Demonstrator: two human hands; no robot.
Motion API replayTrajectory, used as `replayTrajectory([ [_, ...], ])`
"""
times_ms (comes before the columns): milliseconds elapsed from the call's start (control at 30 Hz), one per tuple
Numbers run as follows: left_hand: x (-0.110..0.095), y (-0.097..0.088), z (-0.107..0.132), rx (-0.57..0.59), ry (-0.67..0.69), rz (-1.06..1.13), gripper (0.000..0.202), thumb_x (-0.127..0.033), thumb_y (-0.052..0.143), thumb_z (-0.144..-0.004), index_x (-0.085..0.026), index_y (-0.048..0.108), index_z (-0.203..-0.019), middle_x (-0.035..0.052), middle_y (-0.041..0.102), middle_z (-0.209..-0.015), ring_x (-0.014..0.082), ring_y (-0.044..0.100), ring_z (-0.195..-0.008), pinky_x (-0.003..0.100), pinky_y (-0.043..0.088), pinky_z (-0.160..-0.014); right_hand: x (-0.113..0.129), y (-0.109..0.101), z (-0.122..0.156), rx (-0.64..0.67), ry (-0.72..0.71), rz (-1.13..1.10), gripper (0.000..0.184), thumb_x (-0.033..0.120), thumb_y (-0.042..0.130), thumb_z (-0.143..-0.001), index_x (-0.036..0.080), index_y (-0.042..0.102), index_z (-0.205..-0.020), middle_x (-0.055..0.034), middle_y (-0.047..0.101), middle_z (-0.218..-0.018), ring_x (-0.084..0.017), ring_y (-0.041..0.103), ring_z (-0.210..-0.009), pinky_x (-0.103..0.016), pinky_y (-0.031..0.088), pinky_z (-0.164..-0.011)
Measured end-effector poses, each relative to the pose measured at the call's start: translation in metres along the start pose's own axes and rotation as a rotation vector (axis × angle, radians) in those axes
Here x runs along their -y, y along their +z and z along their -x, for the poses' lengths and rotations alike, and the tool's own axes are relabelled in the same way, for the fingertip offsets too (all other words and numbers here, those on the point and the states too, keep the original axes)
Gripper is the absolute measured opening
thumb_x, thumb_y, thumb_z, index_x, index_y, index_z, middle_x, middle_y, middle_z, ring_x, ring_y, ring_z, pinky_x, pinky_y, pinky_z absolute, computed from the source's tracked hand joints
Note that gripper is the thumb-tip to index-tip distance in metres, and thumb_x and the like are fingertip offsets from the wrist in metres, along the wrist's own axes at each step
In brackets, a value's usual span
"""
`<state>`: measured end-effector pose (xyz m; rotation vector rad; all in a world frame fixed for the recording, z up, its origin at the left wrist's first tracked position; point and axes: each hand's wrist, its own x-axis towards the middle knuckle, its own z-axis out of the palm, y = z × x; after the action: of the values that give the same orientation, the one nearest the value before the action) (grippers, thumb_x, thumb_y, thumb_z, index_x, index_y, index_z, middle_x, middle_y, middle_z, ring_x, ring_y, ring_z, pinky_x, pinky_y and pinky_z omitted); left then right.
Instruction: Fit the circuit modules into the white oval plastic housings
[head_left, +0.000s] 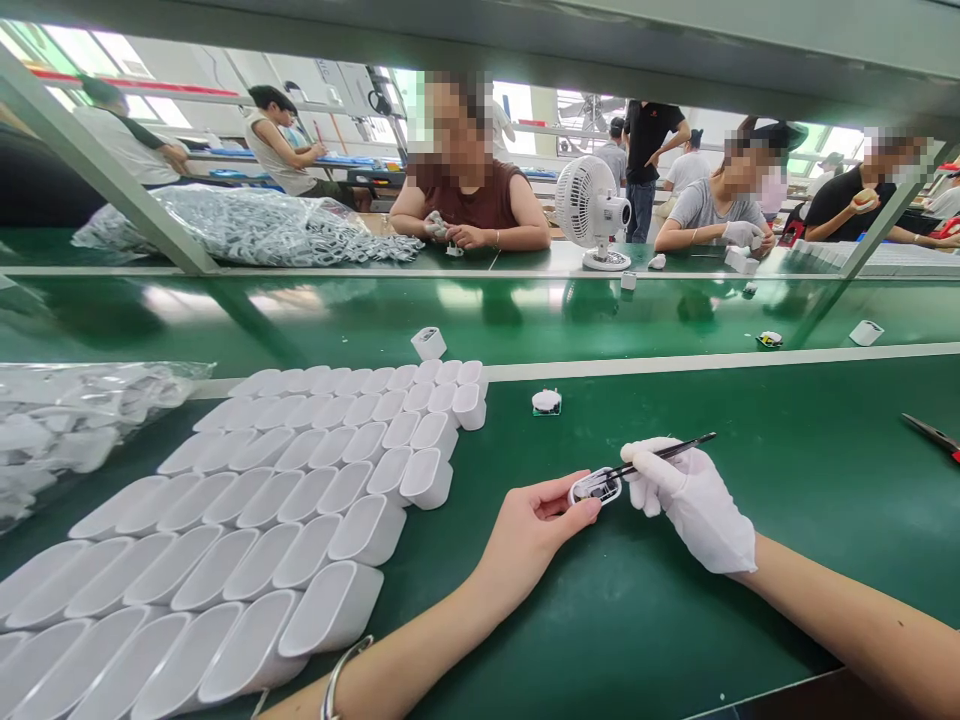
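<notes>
My bare left hand (536, 520) grips a small white oval plastic housing (581, 488) by its sides, its open face turned up. Dark parts and a bit of yellow show inside it. In my white-gloved right hand (679, 490) is a pair of black tweezers (679, 447), held like a pen, with the tips reaching into the housing. What the tips touch is too small to make out. Beyond my hands a small circuit board with a white round top (547, 402) lies on the green table.
Rows of white housings (322, 605) fill the left of the green table (825, 500). A bag of white parts (67, 430) lies farther left, pliers (934, 437) at right. Beyond the conveyor (360, 310) stand a fan (592, 210) and several seated co-workers. A shelf beam (525, 50) crosses overhead.
</notes>
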<state>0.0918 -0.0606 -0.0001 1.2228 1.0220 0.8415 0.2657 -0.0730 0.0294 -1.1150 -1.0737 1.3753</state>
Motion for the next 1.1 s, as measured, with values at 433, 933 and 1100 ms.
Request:
replayTrajectory([
  [433, -0.0017, 0.0003, 0.0012, -0.008, -0.009, -0.028, 0.042, -0.038, 0.070, -0.067, -0.016, 0.071, -0.103, 0.0055, 0.072, -0.087, 0.0209, 0.063, -0.076, 0.030, 0.051, -0.073, -0.0021, 0.0018, 0.0002, -0.022, 0.010, -0.020, 0.028, 0.043, 0.067, -0.073, 0.015, 0.066, -0.075, 0.0017, 0.057, -0.050, -0.009, 0.047, -0.045, -0.025, 0.036, -0.050],
  [933, -0.0015, 0.0003, 0.0002, -0.038, -0.018, -0.018, 0.042, -0.041, 0.070, -0.067, -0.015, 0.072, -0.101, 0.0070, 0.072, -0.089, 0.0227, 0.065, -0.078, 0.033, 0.053, -0.077, -0.0060, 0.0015, 0.0001, -0.084, -0.029, -0.029, 0.028, 0.043, 0.068, -0.073, 0.015, 0.066, -0.075, 0.0012, 0.058, -0.052, -0.009, 0.048, -0.047, -0.025, 0.037, -0.053],
  [1100, 0.0006, -0.0002, 0.0010, 0.010, -0.001, -0.029, 0.041, -0.040, 0.070, -0.069, -0.017, 0.071, -0.104, 0.0055, 0.072, -0.089, 0.0209, 0.063, -0.078, 0.029, 0.051, -0.074, -0.0069, 0.0042, 0.0001, -0.021, -0.022, -0.038, 0.028, 0.042, 0.069, -0.072, 0.016, 0.067, -0.079, 0.0016, 0.059, -0.053, -0.009, 0.049, -0.047, -0.024, 0.037, -0.051],
])
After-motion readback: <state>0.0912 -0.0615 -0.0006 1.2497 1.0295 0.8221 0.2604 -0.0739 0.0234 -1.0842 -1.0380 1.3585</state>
